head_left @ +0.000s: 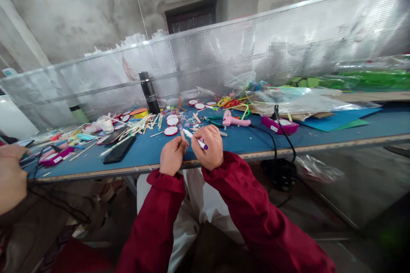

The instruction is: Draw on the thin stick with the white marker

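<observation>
My right hand (209, 145) is closed around a white marker (188, 134) with a purple end, its tip slanting up and left. Beside it, close to the table's front edge, my left hand (173, 153) pinches a small wooden craft stick (182, 133). The marker's tip is near the stick; I cannot tell whether they touch. Just beyond my hands lie round white discs with red rims (171, 130). To the right of my right hand rests a pink glue gun (236, 119), with teal-handled pliers (213, 122) next to it.
A black flask (149, 93) stands at the back by the perforated metal screen (198, 59). A dark phone (119, 150) and loose sticks (144, 124) lie left. Purple power boxes (279, 125) with black cables sit on the blue table. A co-worker's hand (13, 175) is far left.
</observation>
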`<state>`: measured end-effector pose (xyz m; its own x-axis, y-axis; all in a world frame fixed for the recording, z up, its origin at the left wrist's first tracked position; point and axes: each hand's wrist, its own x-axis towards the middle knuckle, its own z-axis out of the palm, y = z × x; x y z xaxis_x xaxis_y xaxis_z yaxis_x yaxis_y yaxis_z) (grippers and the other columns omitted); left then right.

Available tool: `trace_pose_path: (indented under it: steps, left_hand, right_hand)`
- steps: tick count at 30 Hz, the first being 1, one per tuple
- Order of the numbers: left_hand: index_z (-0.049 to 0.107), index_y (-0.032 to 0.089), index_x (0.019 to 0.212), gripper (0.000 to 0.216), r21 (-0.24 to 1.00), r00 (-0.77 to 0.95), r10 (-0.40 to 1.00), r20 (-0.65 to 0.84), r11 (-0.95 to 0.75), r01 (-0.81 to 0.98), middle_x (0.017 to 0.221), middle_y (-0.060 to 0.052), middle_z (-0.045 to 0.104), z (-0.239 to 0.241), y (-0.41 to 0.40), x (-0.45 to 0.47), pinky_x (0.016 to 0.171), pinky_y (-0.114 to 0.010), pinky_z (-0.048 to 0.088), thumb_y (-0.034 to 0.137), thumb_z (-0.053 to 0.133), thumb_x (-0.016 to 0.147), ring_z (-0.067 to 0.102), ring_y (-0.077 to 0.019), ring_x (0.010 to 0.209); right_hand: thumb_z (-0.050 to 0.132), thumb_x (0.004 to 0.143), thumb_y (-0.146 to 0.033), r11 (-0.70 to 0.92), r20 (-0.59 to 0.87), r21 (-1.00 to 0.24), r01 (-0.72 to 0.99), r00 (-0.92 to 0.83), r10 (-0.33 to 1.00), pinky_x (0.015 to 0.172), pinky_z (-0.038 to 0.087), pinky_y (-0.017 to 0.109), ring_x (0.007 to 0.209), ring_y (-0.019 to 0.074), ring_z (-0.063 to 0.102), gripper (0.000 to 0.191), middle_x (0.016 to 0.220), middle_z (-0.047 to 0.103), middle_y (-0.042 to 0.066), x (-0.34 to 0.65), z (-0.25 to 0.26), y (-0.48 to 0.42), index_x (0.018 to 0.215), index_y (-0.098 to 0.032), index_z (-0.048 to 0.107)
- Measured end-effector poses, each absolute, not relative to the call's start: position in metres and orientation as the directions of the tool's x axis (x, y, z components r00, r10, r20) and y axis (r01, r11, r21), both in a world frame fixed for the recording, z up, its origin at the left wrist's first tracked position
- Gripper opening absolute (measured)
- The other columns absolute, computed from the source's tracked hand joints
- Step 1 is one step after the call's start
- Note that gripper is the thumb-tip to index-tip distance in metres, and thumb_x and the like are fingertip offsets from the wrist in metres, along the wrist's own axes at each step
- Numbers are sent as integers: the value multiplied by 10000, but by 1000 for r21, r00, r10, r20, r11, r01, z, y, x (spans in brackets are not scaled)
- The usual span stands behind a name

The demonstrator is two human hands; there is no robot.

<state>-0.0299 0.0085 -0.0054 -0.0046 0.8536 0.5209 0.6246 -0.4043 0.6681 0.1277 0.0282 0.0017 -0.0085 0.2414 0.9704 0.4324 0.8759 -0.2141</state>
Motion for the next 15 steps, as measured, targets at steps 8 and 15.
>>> trace_pose_path:
  steps: [8, 15]
  left_hand:
    - [520, 215, 695, 335, 663, -16, 857, 516, -387, 640, 624, 29, 555, -3, 5, -28, 626, -284, 329, 377, 479, 986, 505, -154, 621]
    - [522, 215, 692, 331, 662, -17, 857, 514, -384, 644, 627, 32, 557, -1, 4, -27, 630, -280, 325, 370, 478, 981, 507, -151, 624]
  right_hand:
    - [568, 912, -193, 875, 970, -209, 436, -19, 241, 822, 444, 408, 745, 203, 595, 179, 722, 658, 7, 128, 3, 27, 760, -258, 500]
    - [568, 920, -195, 867, 967, -223, 445, -11, 255, 841, 445, 414, 771, 208, 607, 166, 744, 674, 11, 128, 2, 28, 775, -258, 517]
